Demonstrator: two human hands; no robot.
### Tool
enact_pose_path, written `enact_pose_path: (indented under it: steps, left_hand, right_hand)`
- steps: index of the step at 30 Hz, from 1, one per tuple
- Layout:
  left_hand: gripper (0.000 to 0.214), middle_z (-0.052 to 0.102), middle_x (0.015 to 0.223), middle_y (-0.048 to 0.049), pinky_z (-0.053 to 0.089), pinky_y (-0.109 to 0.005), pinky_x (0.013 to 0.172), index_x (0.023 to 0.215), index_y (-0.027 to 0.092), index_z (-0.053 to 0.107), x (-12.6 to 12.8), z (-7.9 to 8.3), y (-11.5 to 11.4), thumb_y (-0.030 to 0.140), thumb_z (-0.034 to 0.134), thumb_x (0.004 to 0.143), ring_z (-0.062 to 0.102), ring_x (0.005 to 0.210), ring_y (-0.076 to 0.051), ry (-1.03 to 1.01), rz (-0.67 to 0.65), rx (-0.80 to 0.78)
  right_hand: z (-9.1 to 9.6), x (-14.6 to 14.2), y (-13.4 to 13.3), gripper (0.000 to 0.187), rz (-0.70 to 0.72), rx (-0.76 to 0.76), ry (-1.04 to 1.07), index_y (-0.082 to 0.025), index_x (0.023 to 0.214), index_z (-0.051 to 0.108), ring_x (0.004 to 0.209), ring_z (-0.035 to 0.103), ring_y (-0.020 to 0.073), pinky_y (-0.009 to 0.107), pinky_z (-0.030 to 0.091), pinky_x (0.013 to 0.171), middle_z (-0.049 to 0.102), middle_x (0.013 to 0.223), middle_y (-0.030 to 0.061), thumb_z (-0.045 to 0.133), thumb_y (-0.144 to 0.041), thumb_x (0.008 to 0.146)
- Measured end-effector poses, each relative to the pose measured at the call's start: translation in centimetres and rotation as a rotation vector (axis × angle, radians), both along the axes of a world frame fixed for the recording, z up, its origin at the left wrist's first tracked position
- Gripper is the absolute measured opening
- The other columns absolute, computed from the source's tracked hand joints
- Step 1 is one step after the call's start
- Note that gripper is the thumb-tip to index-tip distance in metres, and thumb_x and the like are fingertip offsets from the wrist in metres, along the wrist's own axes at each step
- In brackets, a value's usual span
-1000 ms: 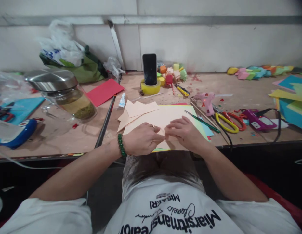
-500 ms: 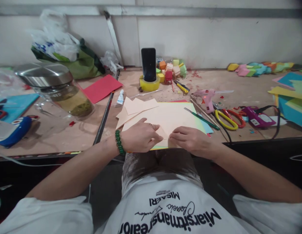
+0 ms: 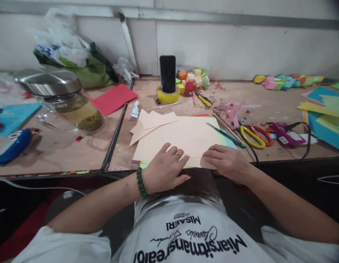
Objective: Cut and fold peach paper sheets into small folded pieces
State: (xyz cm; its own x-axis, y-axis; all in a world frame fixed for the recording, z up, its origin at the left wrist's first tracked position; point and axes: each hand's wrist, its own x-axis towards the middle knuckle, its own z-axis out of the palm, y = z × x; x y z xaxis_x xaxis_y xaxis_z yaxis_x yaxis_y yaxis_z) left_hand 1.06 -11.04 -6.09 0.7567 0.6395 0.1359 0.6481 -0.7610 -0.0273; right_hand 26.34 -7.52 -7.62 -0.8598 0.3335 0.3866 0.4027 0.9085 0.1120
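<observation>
A stack of paper sheets with a pale peach sheet (image 3: 185,136) on top lies before me at the table's front edge. My left hand (image 3: 166,168) is open, fingers loosely bent and apart, its thumb past the edge and its fingertips by the paper. My right hand (image 3: 228,163) has its fingers pressed together on a peach paper piece (image 3: 196,162) along the stack's near edge. How much of that piece is under the fingers is hidden. Folded peach pieces (image 3: 158,119) with pointed corners rest on the stack's far left. A green craft knife or pen (image 3: 226,135) lies on its right side.
Right of the stack are scissors (image 3: 253,137), a pink glue gun (image 3: 231,114) and a purple device (image 3: 288,134) with a black cable. Behind stand a phone (image 3: 167,74) on a yellow tape roll (image 3: 168,95) and folded paper shapes (image 3: 191,80). A glass jar (image 3: 80,111) stands left.
My left hand has drawn back toward me and come off the small peach piece. My right hand has shifted right along the near edge.
</observation>
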Motion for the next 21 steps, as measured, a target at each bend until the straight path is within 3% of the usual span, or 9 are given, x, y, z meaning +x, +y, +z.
enact_pose_path:
  steps: [5, 8, 11, 15, 21]
  left_hand:
    - [0.036, 0.07, 0.098, -0.0107, 0.036, -0.046, 0.097, 0.107, 0.01, 0.066, -2.4, -0.6, -1.4, 0.042, 0.06, 0.09, 0.059, 0.093, -0.027, -0.053, 0.117, 0.11]
    - [0.031, 0.071, 0.1, -0.0104, 0.038, -0.046, 0.095, 0.107, 0.01, 0.066, -3.7, -0.8, -2.0, 0.035, 0.059, 0.09, 0.06, 0.091, -0.027, -0.096, 0.134, 0.165]
    - [0.03, 0.072, 0.096, -0.0108, 0.04, -0.046, 0.093, 0.104, 0.01, 0.067, -3.7, -0.7, -2.2, 0.035, 0.06, 0.088, 0.06, 0.089, -0.027, -0.099, 0.137, 0.164]
    - [0.028, 0.072, 0.091, -0.0106, 0.042, -0.049, 0.094, 0.099, 0.012, 0.068, -3.3, -0.6, -2.2, 0.037, 0.06, 0.088, 0.062, 0.086, -0.028, -0.092, 0.168, 0.116]
    - [0.026, 0.073, 0.102, -0.0109, 0.042, -0.052, 0.096, 0.104, 0.013, 0.067, -4.3, -0.8, -2.7, 0.032, 0.055, 0.09, 0.063, 0.091, -0.028, -0.177, 0.2, 0.092]
  right_hand:
    - [-0.6, 0.7, 0.0, 0.034, -0.006, -0.034, 0.05, -0.016, 0.086, 0.067, 0.083, 0.062, 0.0181, 0.029, 0.054, 0.07, 0.073, 0.09, 0.008, 0.039, 0.001, 0.089]
    - [-0.8, 0.1, -0.2, 0.03, -0.078, -0.066, 0.03, -0.016, 0.084, 0.066, 0.08, 0.058, 0.0185, 0.029, 0.05, 0.066, 0.07, 0.085, 0.0078, 0.041, 0.0, 0.088]
    - [-0.5, -2.0, -0.2, 0.032, -0.122, -0.059, -0.047, -0.016, 0.102, 0.067, 0.078, 0.054, 0.0199, 0.03, 0.048, 0.063, 0.066, 0.082, 0.0076, 0.042, 0.0, 0.088]
    - [-0.2, -3.7, 0.0, 0.032, 0.028, -0.092, -0.092, -0.015, 0.099, 0.067, 0.08, 0.055, 0.0195, 0.031, 0.051, 0.07, 0.068, 0.089, 0.0088, 0.04, 0.0, 0.088]
    - [-1.1, 0.8, -0.5, 0.038, -0.06, -0.144, 0.058, -0.018, 0.097, 0.067, 0.083, 0.061, 0.0192, 0.031, 0.054, 0.067, 0.072, 0.093, 0.008, 0.039, 0.004, 0.084]
